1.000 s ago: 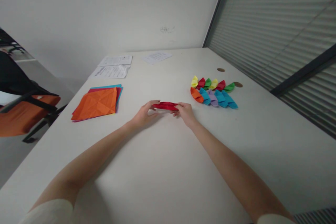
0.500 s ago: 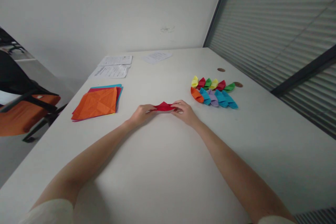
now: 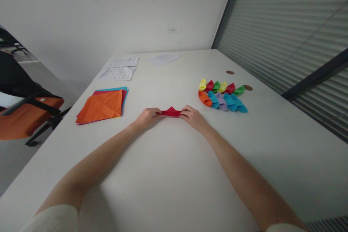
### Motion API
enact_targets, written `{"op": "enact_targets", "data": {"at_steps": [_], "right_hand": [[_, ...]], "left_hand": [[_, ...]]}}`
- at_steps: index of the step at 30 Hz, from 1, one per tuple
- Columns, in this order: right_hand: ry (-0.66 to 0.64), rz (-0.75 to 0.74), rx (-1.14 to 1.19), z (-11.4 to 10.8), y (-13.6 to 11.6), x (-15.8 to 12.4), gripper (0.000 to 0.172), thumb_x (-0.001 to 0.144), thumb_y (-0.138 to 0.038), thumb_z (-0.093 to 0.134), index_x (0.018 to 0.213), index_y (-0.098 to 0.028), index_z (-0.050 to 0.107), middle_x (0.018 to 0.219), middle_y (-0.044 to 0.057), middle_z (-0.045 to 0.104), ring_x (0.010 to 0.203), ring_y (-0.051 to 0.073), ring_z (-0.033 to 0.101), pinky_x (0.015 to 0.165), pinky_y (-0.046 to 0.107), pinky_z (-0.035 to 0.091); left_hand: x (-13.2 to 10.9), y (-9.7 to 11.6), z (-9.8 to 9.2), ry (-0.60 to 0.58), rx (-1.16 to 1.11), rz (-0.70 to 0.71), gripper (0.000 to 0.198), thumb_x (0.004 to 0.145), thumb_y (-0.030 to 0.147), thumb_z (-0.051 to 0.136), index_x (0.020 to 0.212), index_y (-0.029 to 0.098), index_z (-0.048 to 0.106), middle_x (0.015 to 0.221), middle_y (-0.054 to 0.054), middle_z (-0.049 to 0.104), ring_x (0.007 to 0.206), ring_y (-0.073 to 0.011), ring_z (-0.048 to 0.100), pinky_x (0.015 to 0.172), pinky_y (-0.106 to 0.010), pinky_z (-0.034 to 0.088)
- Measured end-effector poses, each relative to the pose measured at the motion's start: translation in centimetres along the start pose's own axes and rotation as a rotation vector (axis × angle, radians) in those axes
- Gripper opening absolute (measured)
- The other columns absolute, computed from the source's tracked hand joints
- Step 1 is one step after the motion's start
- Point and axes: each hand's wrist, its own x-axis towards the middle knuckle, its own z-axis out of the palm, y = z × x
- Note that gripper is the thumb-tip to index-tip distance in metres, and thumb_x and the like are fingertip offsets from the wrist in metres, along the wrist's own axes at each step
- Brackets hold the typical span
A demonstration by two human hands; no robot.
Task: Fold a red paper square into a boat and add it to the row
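A piece of red folded paper (image 3: 171, 112), long and narrow with a small peak in its upper middle, is held just at the table surface in front of me. Its left end is pinched by my left hand (image 3: 148, 116), fingers closed. At the other end, my right hand (image 3: 192, 117) grips it between thumb and fingers. The paper's two tips are hidden in my fingers. Right of my hands lie two rows of small folded paper pieces, among them an orange one (image 3: 204, 98), a lilac one (image 3: 222, 102) and a green one (image 3: 239, 90).
A stack of coloured paper sheets, orange (image 3: 102, 105) on top, lies on the white table (image 3: 174, 174) at left. Printed pages (image 3: 116, 73) lie at the back left, another sheet (image 3: 163, 59) near the wall. A chair (image 3: 32, 112) stands left; window blinds (image 3: 293, 25) are at right.
My right hand has shifted slightly right and its fingers have closed down on the red paper's end. The paper's lower pale edge has narrowed, and the strip looks flatter. The left hand keeps its pinch.
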Motion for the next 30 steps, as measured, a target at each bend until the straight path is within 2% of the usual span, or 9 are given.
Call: {"op": "enact_targets", "data": {"at_steps": [6,10,13,18,21,25,30], "right_hand": [[-0.046,-0.057,-0.059,-0.1,0.4,0.0,0.023,0.093,-0.017,0.052,0.085,-0.017,0.073,0.093,0.009,0.066,0.086,0.02,0.065,0.084,0.037,0.055],[-0.038,-0.065,-0.074,-0.2,0.2,0.0,0.023,0.094,-0.019,0.052,0.084,-0.019,0.073,0.092,0.008,0.066,0.085,0.02,0.065,0.083,0.037,0.055],[0.022,-0.055,-0.031,-0.3,0.1,-0.1,0.021,0.094,-0.021,0.052,0.088,-0.019,0.072,0.093,0.008,0.067,0.083,0.019,0.065,0.08,0.036,0.055],[0.105,-0.024,0.071,-0.2,0.5,-0.4,0.018,0.093,-0.025,0.056,0.085,-0.017,0.07,0.085,0.008,0.067,0.079,0.019,0.065,0.075,0.034,0.054],[0.073,-0.013,0.081,-0.1,0.8,-0.4,0.022,0.094,-0.027,0.055,0.081,-0.018,0.07,0.086,0.007,0.068,0.079,0.018,0.065,0.077,0.034,0.054],[0.033,-0.006,0.09,-0.3,0.6,-0.4,0.026,0.095,-0.028,0.052,0.081,-0.019,0.072,0.089,0.007,0.068,0.081,0.019,0.066,0.08,0.035,0.054],[0.028,0.01,0.099,-0.6,0.0,-0.4,0.021,0.092,-0.031,0.057,0.085,-0.021,0.075,0.094,0.008,0.066,0.083,0.019,0.065,0.083,0.037,0.054]], "left_hand": [[0.2,-0.4,-0.2,-0.072,0.052,0.155,0.022,0.093,0.031,0.056,0.086,0.015,0.069,0.09,-0.009,0.071,0.08,-0.0157,0.066,0.074,-0.026,0.052],[0.2,-0.4,-0.2,-0.079,0.114,0.203,0.023,0.095,0.028,0.052,0.087,0.015,0.07,0.089,-0.01,0.07,0.082,-0.017,0.066,0.078,-0.029,0.053],[0.1,-0.3,-0.3,-0.06,0.062,0.156,0.022,0.094,0.03,0.054,0.088,0.015,0.069,0.09,-0.009,0.07,0.081,-0.0163,0.065,0.077,-0.028,0.052],[0.1,-0.9,-0.4,0.031,-0.128,-0.042,0.02,0.086,0.036,0.065,0.085,0.016,0.068,0.079,-0.005,0.069,0.07,-0.0135,0.063,0.066,-0.024,0.051],[0.2,-1.4,-0.6,0.005,-0.176,-0.001,0.02,0.087,0.035,0.064,0.083,0.016,0.069,0.082,-0.005,0.07,0.074,-0.0141,0.064,0.07,-0.025,0.051],[0.2,-1.0,-1.0,-0.047,-0.093,0.074,0.022,0.091,0.033,0.058,0.088,0.016,0.07,0.085,-0.008,0.069,0.075,-0.0143,0.063,0.071,-0.026,0.05],[0.2,0.0,-0.9,-0.083,-0.003,0.122,0.017,0.091,0.026,0.055,0.096,0.016,0.069,0.09,-0.009,0.066,0.08,-0.0152,0.062,0.075,-0.028,0.051]]}}
